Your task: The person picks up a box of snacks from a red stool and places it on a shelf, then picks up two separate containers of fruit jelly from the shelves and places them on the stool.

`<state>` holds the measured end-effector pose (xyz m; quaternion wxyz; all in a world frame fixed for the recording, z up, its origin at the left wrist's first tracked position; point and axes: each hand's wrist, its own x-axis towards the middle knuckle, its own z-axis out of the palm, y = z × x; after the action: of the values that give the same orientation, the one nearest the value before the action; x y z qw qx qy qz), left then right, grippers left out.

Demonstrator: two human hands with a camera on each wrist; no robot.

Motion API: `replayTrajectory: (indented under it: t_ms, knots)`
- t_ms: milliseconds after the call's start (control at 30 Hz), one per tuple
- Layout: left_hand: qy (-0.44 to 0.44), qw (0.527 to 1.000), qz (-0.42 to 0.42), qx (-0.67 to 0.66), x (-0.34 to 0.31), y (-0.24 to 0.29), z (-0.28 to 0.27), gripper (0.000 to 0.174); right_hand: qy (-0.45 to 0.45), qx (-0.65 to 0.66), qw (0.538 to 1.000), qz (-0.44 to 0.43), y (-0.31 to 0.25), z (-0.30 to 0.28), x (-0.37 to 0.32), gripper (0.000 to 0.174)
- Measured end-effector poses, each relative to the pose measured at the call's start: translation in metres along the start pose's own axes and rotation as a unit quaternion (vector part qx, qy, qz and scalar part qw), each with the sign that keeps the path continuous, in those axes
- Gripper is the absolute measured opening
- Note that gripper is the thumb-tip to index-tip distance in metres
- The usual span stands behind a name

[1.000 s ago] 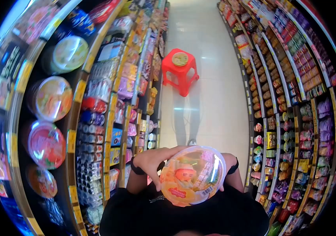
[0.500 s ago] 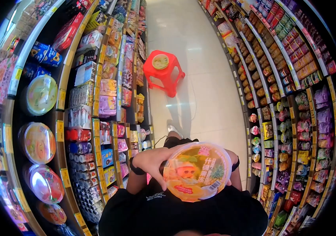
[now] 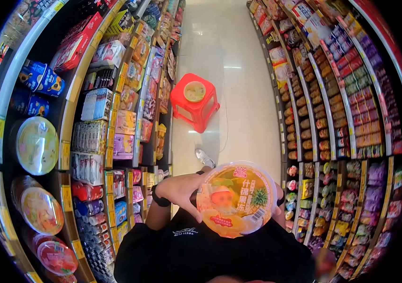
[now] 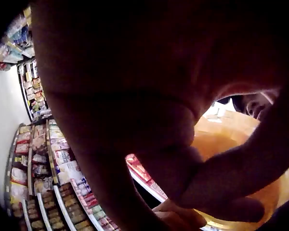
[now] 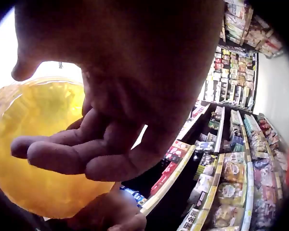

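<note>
A large orange fruit jelly tub, its clear lid printed with a pineapple, is held face up in front of a black shirt. On its left side, the left hand grips the rim with the thumb near the front edge. The right hand holds the opposite side, mostly hidden behind the tub. From below, the left wrist view shows dark fingers curled against the amber tub. Fingers of the right hand spread beneath the yellow-orange base in the right wrist view.
Ahead in the aisle stands a red plastic stool with a round tub on its seat. More round tubs line the left shelf. Packed snack shelves border the right side. A shoe shows on the pale floor.
The head view has turned and shifted, so the shelf tubs sit lower and the stool further left. The held jelly tub's lid faces the camera more squarely. One foot has come into view ahead.
</note>
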<state>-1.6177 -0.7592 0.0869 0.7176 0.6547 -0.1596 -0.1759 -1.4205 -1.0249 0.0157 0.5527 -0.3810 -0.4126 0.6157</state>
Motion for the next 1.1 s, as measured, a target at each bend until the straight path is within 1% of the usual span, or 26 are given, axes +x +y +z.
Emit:
replayTrajectory:
  t_ms: [67,167,267,333,367,400,467,500,533,567,600,633,667,700,767,800,833,900,1033,1067,1100]
  knots:
    - [0.013,0.999,0.030,0.033,0.002,0.004,-0.028,0.129,-0.013,-0.008,1.000,0.004,-0.012,-0.021,0.022,0.085]
    - [0.067,0.997,0.044,-0.001,0.002,0.008,-0.061,0.127,-0.033,-0.023,0.999,0.012,-0.029,-0.050,0.054,0.084]
    - [0.097,0.992,0.048,0.058,0.000,0.012,-0.096,0.125,-0.049,-0.036,0.998,0.021,-0.044,-0.080,0.084,0.083]
    - [0.111,0.991,-0.010,0.078,-0.004,0.015,-0.115,0.124,-0.050,-0.049,0.997,0.029,-0.053,-0.096,0.101,0.083]
    - [0.118,0.988,-0.039,0.086,-0.006,0.014,-0.125,0.124,-0.036,-0.056,0.997,0.039,-0.056,-0.104,0.109,0.082]
    - [0.132,0.987,-0.025,0.083,-0.005,0.012,-0.135,0.124,-0.017,-0.067,0.996,0.054,-0.061,-0.109,0.117,0.082]
    - [0.157,0.985,0.001,0.071,-0.002,0.006,-0.150,0.123,0.040,-0.092,0.991,0.084,-0.068,-0.112,0.130,0.073]
    - [0.174,0.983,-0.003,0.064,-0.002,0.002,-0.154,0.122,0.069,-0.106,0.987,0.097,-0.071,-0.114,0.138,0.069]
    - [0.191,0.980,-0.008,0.057,-0.002,-0.003,-0.159,0.121,0.067,-0.117,0.988,0.078,-0.072,-0.118,0.145,0.055]
    - [0.208,0.977,-0.013,0.050,-0.002,-0.009,-0.163,0.121,0.093,-0.118,0.984,0.095,-0.075,-0.118,0.154,0.052]
    - [0.209,0.975,-0.046,0.066,-0.002,-0.013,-0.167,0.120,0.120,-0.119,0.979,0.111,-0.080,-0.115,0.166,0.049]
    - [0.229,0.969,-0.044,0.084,0.000,-0.017,-0.172,0.120,0.145,-0.123,0.974,0.126,-0.082,-0.117,0.177,0.046]
    - [0.251,0.962,-0.041,0.101,0.004,-0.022,-0.175,0.119,0.154,-0.142,0.967,0.144,-0.081,-0.121,0.184,0.039]
    - [0.271,0.955,-0.040,0.115,0.007,-0.025,-0.178,0.119,0.170,-0.162,0.960,0.154,-0.079,-0.127,0.192,0.038]
    - [0.278,0.949,-0.108,0.098,0.013,-0.024,-0.189,0.117,0.204,-0.197,0.942,0.179,-0.069,-0.138,0.208,0.038]
    - [0.277,0.946,-0.145,0.086,0.015,-0.025,-0.193,0.116,0.223,-0.210,0.940,0.152,-0.064,-0.141,0.220,0.036]
    - [0.290,0.939,-0.165,0.089,0.019,-0.030,-0.197,0.116,0.229,-0.202,0.935,0.181,-0.065,-0.146,0.230,0.035]
    - [0.317,0.921,-0.203,0.102,0.027,-0.040,-0.211,0.114,0.242,-0.185,0.931,0.201,-0.057,-0.163,0.246,0.032]
    - [0.411,0.890,-0.167,0.102,0.045,-0.084,-0.246,0.096,0.265,-0.157,0.933,0.185,-0.022,-0.212,0.286,0.031]
    - [0.407,0.888,-0.194,0.090,0.048,-0.094,-0.258,0.088,0.272,-0.154,0.934,0.174,-0.007,-0.226,0.296,0.031]
    - [0.416,0.878,-0.221,0.089,0.052,-0.098,-0.271,0.087,0.280,-0.151,0.935,0.159,0.007,-0.239,0.309,0.031]
